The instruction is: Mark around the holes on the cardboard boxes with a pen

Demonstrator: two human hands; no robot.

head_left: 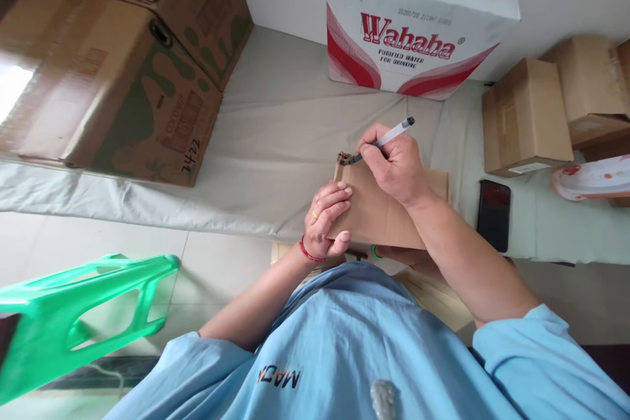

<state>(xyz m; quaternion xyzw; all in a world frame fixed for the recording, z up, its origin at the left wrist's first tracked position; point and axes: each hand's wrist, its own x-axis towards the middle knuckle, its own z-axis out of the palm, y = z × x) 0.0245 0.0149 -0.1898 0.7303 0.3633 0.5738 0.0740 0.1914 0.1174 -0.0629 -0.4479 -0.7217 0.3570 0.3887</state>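
Note:
My right hand (pixel 394 161) is closed around a pen (pixel 391 134) with a whitish barrel and dark ends. The pen's lower end meets a small, rough brown piece (pixel 345 158) at the far left corner of a cardboard box (pixel 378 210). I cannot make out what that piece is. Across the box's left edge lies my left hand (pixel 329 216), fingers extended and thumb apart, touching the cardboard. The box's plain brown top faces up, partly covered by my right hand and forearm.
A large white and red Wahaha carton (pixel 418 46) stands at the back of the cloth-covered table (pixel 266 144). Brown cartons (pixel 162 111) are at left, smaller boxes (pixel 526 118) at right. A black phone (pixel 493 215) lies beside my right forearm. A green plastic stool (pixel 88 315) is on the floor.

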